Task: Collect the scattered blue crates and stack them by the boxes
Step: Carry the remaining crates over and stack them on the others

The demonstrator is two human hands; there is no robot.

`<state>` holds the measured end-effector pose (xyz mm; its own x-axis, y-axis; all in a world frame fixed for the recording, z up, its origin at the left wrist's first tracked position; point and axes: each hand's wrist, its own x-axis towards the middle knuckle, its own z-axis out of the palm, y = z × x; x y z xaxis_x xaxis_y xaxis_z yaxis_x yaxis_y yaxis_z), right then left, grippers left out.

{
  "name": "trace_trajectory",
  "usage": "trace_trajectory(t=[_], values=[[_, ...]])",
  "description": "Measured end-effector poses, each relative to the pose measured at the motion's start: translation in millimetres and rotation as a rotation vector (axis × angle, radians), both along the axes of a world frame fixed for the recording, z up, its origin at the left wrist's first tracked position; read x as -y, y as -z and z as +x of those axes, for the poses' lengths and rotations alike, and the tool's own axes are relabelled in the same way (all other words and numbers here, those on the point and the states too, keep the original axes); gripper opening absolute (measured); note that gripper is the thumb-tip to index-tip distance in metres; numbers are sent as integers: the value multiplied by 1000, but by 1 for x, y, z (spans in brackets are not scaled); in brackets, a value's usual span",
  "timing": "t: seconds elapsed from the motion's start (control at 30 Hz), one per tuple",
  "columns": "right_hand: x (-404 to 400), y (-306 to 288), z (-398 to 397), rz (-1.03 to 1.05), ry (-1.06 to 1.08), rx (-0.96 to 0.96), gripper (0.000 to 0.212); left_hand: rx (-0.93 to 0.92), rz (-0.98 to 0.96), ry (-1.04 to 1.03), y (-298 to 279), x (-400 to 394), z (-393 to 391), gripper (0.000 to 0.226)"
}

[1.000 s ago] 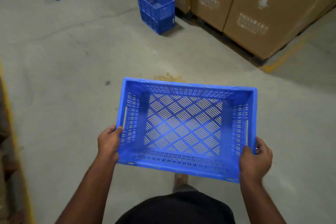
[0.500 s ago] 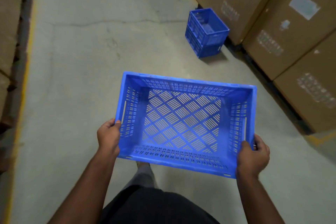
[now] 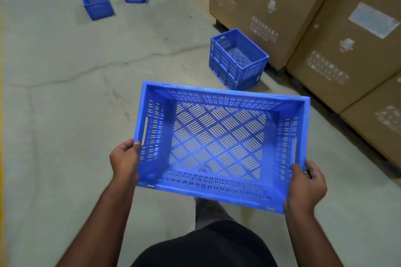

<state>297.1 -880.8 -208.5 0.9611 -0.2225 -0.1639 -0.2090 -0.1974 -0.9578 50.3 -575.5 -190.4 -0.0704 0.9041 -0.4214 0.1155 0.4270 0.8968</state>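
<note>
Carrying: I hold the blue crate (image 3: 219, 147) level at chest height, its open side up.
Left hand (image 3: 125, 159): curled round the short wall at 9 o'clock, thumb over the rim.
Right hand (image 3: 306, 186): curled round the near corner at 4 o'clock; fingers behind the wall are hidden.
Stack (image 3: 237, 59): two crates nested at 1 o'clock, just beside the cardboard boxes (image 3: 325, 28).
Loose crates (image 3: 96, 3): two more at 11 o'clock, well apart.
Risk: my grips sit low and near, so the far edge could dip.
Risk: set down skewed, my crate may not seat and could topple the stack.
</note>
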Motion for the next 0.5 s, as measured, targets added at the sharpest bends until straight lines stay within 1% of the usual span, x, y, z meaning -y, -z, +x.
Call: trace_trajectory(t=[0.13, 0.23, 0.37, 0.5], values=[[-108, 23, 77, 34, 36, -58, 54, -23, -13, 30, 9, -113, 76, 20], [-181, 17, 130, 46, 30, -98, 56, -18, 9, 24, 0, -187, 125, 17], [-277, -10, 194, 34, 18, -48, 55, -1, 9, 40, -9, -283, 189, 15], [-368, -9, 256, 52, 9, 6, 52, 24, 20, 67, 5, -386, 264, 17]])
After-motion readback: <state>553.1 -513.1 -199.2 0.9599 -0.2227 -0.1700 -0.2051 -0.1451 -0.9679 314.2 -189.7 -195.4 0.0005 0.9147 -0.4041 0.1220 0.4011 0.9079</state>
